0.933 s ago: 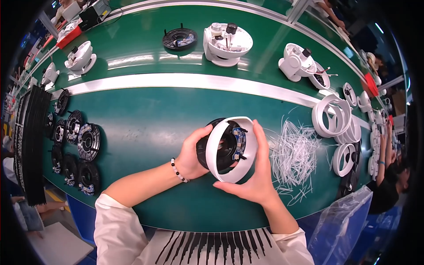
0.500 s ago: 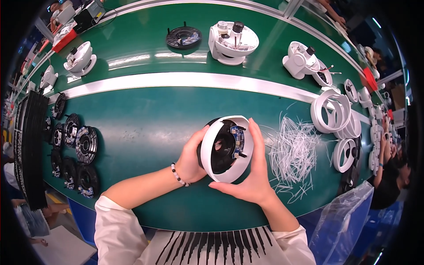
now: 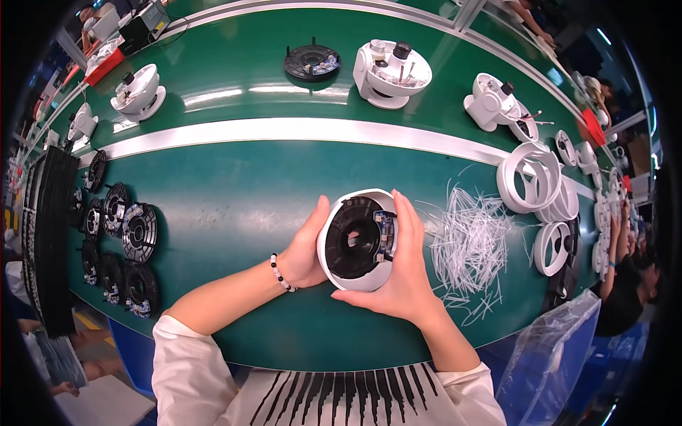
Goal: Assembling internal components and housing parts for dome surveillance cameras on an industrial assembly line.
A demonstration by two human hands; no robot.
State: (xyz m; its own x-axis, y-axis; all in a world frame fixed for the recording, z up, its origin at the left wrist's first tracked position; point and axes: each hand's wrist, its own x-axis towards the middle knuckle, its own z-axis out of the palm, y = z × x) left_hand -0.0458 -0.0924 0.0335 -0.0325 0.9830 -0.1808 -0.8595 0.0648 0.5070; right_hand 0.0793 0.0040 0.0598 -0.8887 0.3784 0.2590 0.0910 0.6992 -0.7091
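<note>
A white plastic ring is held just above the green table, between my two hands. Inside it lies a black round disc with a central hole and a small blue circuit board at its right side. My right hand wraps round the ring's right side, thumb at the lower rim and fingers along the upper right. Against the left side rests my left hand, its thumb raised beside the rim and its other fingers hidden behind the ring.
Several black discs with boards lie at the left. Right of my hands is a heap of thin white strips, with white rings beyond. On the conveyor stand white housings and another black disc. A plastic bag hangs lower right.
The ring has tilted to face me more, and the disc that stuck out behind its left side now shows inside it. My left thumb has shifted outward. Items on the conveyor have slid right.
</note>
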